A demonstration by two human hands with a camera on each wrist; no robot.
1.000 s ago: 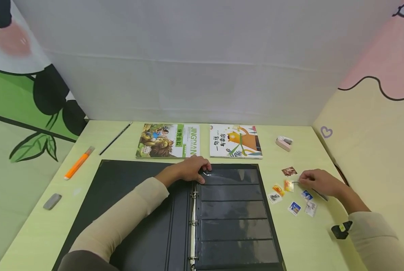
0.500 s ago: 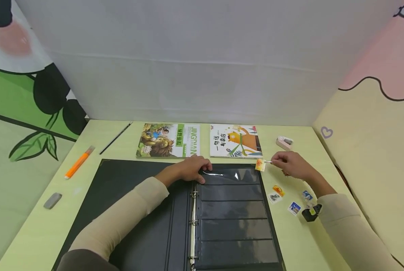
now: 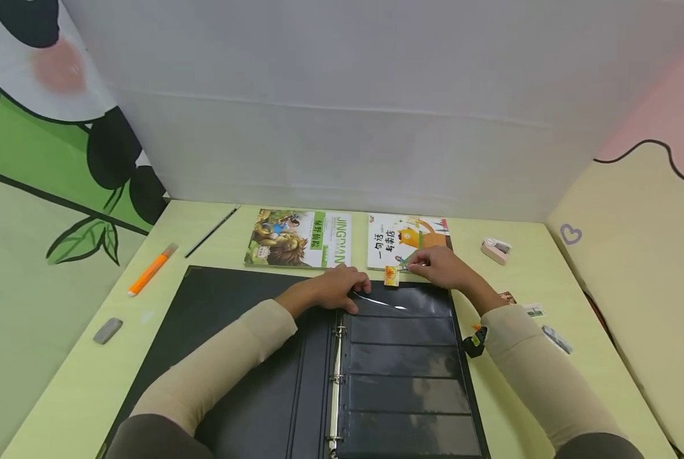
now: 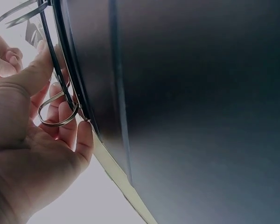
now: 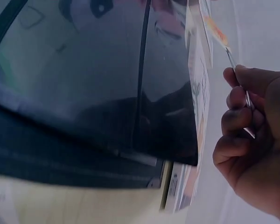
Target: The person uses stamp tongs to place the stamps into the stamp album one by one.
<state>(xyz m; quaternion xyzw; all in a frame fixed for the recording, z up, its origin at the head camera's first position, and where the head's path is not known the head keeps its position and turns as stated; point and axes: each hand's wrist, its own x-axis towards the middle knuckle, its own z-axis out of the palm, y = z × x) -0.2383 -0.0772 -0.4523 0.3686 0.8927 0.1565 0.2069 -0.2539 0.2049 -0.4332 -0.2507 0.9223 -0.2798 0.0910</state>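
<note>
My left hand [image 3: 336, 290] grips the upper inner corner of a black stamp-album page [image 3: 405, 360], beside the binder rings. In the left wrist view, the fingers of the left hand [image 4: 37, 154] curl around the page edge near an open-looking metal ring [image 4: 58, 123]. My right hand [image 3: 442, 266] pinches slim metal tweezers [image 5: 246, 100]. At their tips hangs a small orange-and-yellow stamp [image 3: 391, 276], overlapping the page's top edge and the book behind it in the head view. Clear pocket strips [image 3: 410, 303] cross the page.
Two picture books, one green [image 3: 301, 239] and one white [image 3: 383, 245], lie behind the album. A sharpener [image 3: 495, 250] is at right. Other stamps [image 3: 508, 298] lie partly hidden by the right sleeve. An orange marker [image 3: 152, 269], pencil [image 3: 212, 231] and grey eraser [image 3: 108, 330] lie left.
My right hand has lifted the orange-and-yellow stamp from the loose stamps with the tweezers and carried it left to the page's top edge. The left hand keeps its hold; the head view shifted slightly.
</note>
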